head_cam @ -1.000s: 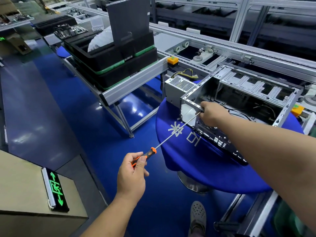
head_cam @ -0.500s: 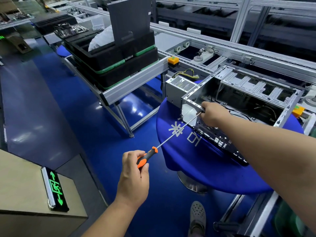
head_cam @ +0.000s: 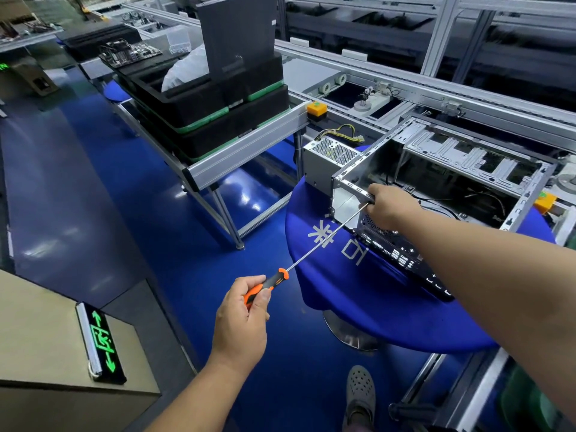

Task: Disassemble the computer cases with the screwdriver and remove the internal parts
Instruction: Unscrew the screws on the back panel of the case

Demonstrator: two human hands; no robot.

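Open floor (head_cam: 93, 188) lies left of the round table (head_cam: 389, 322); tray rack (head_cam: 243, 151) and power supply (head_cam: 330, 157) crowd the case (head_cam: 467, 169).

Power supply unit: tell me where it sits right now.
In the head view, the power supply unit sits on the blue round table, against the far left end of the open computer case, with its yellow cables trailing behind it.

Black trays (head_cam: 215, 120) stacked on a metal rack (head_cam: 246, 151); a dark panel (head_cam: 237, 32) upright on them; a lit green sign (head_cam: 101, 341) lower left; a grey shoe (head_cam: 360, 391) on the blue floor (head_cam: 124, 198).
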